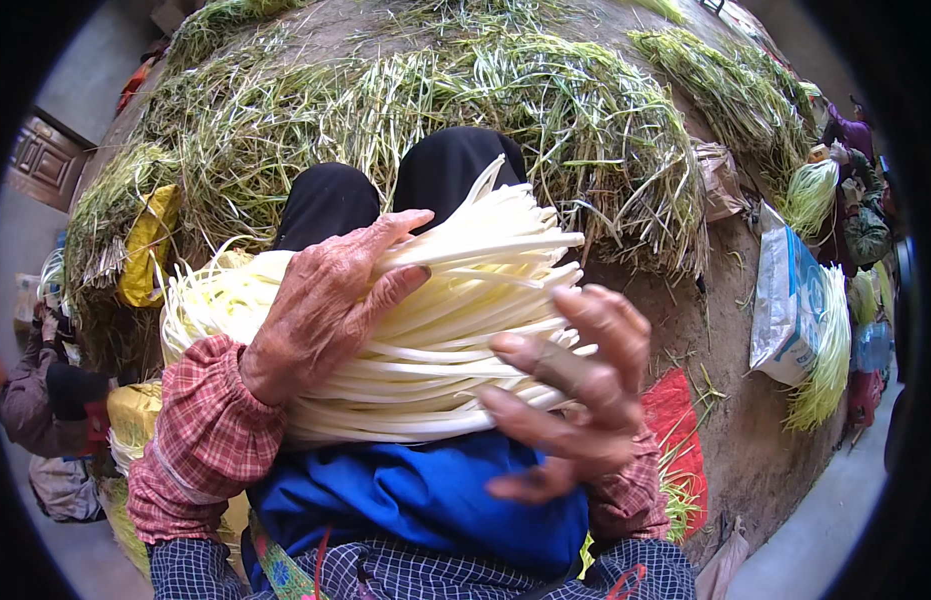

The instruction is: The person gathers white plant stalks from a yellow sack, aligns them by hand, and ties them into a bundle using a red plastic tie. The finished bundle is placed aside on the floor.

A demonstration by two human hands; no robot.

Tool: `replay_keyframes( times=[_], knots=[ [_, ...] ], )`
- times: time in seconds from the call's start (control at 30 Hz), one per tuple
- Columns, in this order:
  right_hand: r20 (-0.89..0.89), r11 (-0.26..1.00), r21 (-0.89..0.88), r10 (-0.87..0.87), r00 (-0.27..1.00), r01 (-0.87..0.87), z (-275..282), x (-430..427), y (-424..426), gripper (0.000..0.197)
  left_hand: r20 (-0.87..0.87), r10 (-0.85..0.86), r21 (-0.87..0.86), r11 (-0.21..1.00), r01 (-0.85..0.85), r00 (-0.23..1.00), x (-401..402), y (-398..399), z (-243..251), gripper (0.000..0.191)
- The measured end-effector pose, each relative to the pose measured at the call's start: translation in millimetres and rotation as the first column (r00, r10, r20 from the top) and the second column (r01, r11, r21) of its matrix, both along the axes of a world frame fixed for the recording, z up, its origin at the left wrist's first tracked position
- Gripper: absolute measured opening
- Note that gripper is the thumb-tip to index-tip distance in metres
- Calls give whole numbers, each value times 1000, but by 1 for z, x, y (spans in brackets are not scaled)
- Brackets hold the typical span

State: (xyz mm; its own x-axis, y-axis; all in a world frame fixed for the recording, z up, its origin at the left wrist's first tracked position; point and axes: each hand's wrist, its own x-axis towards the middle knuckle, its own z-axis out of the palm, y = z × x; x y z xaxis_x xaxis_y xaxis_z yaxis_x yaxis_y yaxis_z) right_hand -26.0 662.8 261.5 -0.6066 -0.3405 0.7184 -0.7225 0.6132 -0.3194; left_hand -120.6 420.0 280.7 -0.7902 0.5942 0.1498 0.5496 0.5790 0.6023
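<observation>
A thick bundle of pale yellow-white stalks, possibly blanched garlic chives (450,345), lies across my lap on a blue cloth (428,495). My left hand (338,300) rests on top of the bundle, its fingers and thumb spread over the stalks. At the bundle's cut ends on the right is my right hand (578,397), blurred, with fingers apart; whether its fingertips touch the stalks I cannot tell. Thin curling ends of the bundle spread out to the left. Both forearms wear red checked sleeves.
Heaped green and dry stalks (435,97) cover the ground ahead. A red sheet (675,442) lies at right, with a white-and-blue sack (788,300) beyond and pale stalks against it. A yellow sack (150,247) is at left. Other people (859,187) sit at the far right and far left.
</observation>
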Motion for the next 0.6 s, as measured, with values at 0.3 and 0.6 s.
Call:
replay_keyframes(
  times=[0.3,0.6],
  knots=[
    [-82,965,-257,-81,993,58,-35,-68,-6,14,28,-190,4,982,190,981,-14,-5,14,73],
    [-70,978,-209,-40,997,24,-27,-105,-13,9,-148,-255,-324,925,197,955,2,-9,20,132]
  ],
)
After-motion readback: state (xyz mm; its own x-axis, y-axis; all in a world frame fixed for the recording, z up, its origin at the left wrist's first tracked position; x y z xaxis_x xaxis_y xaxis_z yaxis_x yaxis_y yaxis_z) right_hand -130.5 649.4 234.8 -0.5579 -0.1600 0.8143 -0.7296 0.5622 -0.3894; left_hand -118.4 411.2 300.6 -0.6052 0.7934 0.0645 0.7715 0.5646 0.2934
